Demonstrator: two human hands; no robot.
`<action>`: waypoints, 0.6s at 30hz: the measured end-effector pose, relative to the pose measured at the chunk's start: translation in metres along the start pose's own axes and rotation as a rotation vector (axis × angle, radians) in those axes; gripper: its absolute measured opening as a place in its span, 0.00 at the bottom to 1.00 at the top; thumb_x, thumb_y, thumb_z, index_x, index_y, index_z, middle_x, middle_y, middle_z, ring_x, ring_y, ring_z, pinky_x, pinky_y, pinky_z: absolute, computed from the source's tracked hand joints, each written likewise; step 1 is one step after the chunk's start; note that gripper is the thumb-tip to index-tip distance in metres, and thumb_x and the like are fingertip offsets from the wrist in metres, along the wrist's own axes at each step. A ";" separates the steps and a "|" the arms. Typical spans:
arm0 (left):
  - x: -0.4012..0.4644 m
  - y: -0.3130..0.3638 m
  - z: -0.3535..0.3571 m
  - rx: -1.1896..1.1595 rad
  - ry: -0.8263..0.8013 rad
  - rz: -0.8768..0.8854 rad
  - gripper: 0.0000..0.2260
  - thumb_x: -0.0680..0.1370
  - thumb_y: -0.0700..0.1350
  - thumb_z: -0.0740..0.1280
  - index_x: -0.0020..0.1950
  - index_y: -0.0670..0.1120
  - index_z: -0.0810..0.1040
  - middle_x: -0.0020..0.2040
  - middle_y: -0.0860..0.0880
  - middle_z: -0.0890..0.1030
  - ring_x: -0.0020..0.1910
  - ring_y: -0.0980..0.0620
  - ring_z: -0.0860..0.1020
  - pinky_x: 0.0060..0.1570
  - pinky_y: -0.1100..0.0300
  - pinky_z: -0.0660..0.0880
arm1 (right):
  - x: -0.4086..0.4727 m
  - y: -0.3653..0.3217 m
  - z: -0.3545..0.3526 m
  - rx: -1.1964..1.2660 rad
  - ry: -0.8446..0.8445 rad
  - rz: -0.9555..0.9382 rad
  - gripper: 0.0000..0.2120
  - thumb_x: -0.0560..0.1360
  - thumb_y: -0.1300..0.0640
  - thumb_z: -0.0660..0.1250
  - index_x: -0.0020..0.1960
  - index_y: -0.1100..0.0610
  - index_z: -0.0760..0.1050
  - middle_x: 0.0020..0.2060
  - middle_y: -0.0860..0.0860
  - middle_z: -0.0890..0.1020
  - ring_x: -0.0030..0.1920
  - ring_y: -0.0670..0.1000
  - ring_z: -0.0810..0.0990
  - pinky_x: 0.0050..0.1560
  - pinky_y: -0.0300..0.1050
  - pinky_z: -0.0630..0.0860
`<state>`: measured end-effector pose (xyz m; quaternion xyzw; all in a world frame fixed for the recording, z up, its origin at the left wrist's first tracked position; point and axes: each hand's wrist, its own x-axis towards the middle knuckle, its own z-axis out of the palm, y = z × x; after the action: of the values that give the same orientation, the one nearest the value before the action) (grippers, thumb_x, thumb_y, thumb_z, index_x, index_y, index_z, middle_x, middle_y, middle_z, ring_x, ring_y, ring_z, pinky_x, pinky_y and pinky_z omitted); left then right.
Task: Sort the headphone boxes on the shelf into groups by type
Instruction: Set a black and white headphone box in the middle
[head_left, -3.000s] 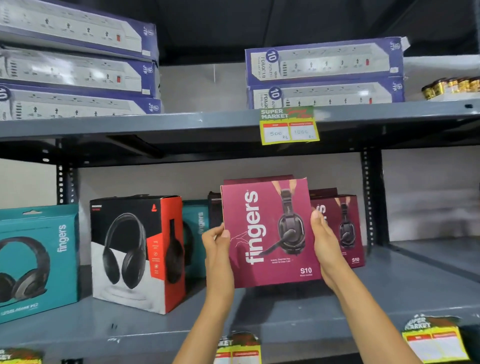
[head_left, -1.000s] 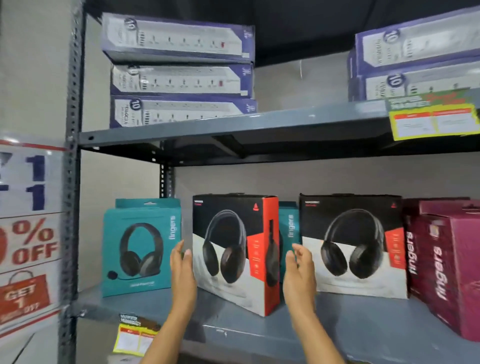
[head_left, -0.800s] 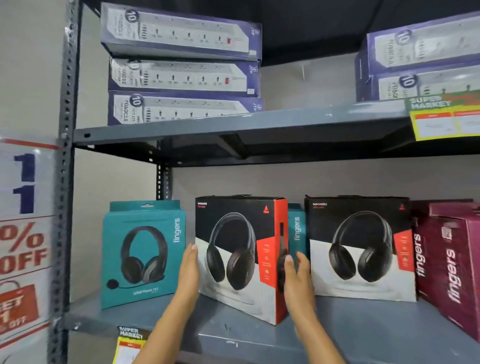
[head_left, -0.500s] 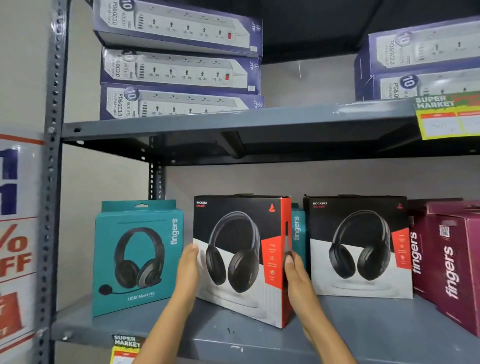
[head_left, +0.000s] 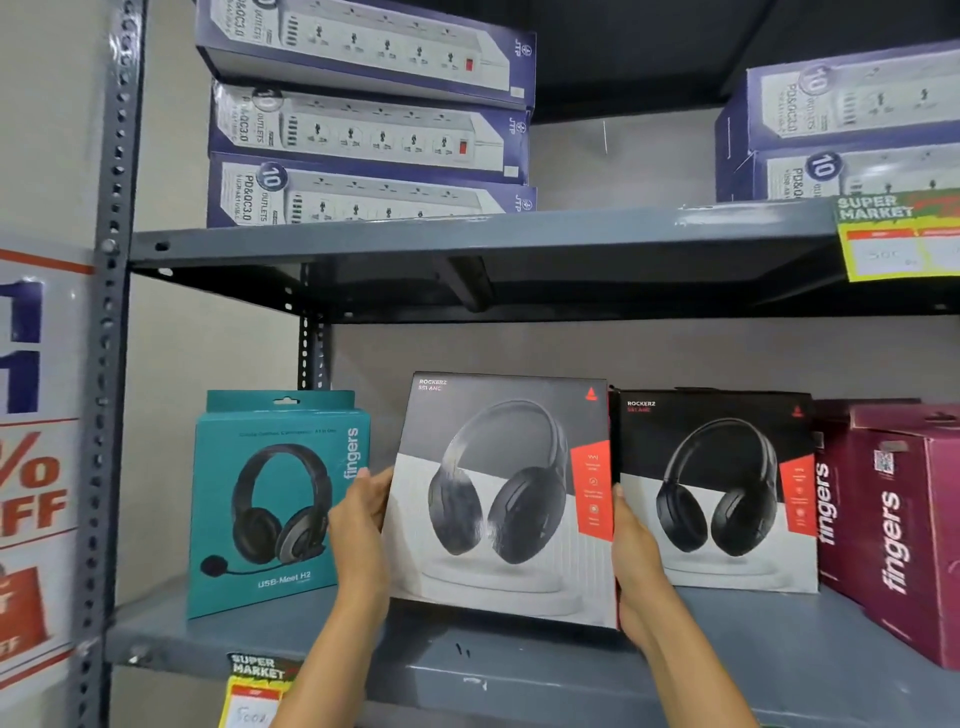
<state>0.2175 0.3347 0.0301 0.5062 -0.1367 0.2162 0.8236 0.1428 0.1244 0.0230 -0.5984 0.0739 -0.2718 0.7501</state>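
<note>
Both hands clamp the Rockerz box (head_left: 501, 499): left hand (head_left: 361, 525) on its left edge, right hand (head_left: 636, 556) on its right, box tilted, above the shelf (head_left: 519, 670). Second Rockerz box (head_left: 714, 491) just right of it, teal box (head_left: 278, 501) left, maroon boxes (head_left: 893, 519) far right.

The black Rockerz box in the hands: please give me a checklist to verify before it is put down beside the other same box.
1. Both hands on box: left hand and right hand grip the sides of the held Rockerz box: ok.
2. Types match: second Rockerz box shows the same print: ok.
3. Free gap beside it: cannot tell, the held box hides it.
4. Teal box clear of the path: ok.
5. Maroon boxes grouped at right: ok.
</note>
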 end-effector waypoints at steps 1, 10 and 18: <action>-0.003 0.001 0.001 0.000 0.003 0.005 0.19 0.82 0.49 0.53 0.52 0.44 0.83 0.50 0.46 0.84 0.51 0.46 0.81 0.53 0.54 0.74 | 0.000 -0.002 0.000 -0.016 0.004 0.000 0.24 0.80 0.41 0.52 0.63 0.54 0.76 0.56 0.55 0.82 0.57 0.56 0.80 0.59 0.51 0.74; -0.015 0.008 0.005 -0.026 0.053 0.064 0.17 0.82 0.49 0.53 0.46 0.51 0.82 0.49 0.48 0.84 0.52 0.48 0.80 0.46 0.59 0.73 | -0.001 -0.009 -0.005 -0.036 0.016 0.006 0.22 0.80 0.41 0.52 0.57 0.52 0.79 0.53 0.56 0.84 0.55 0.57 0.81 0.63 0.55 0.74; -0.027 0.011 0.017 -0.045 0.067 0.059 0.17 0.82 0.46 0.54 0.47 0.47 0.82 0.49 0.47 0.84 0.52 0.47 0.81 0.46 0.60 0.74 | 0.004 -0.019 -0.014 -0.141 0.054 -0.099 0.23 0.81 0.43 0.49 0.60 0.54 0.77 0.52 0.53 0.82 0.57 0.54 0.78 0.65 0.50 0.69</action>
<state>0.1883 0.3178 0.0347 0.4759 -0.1287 0.2539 0.8322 0.1337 0.1082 0.0373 -0.6450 0.0835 -0.3185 0.6896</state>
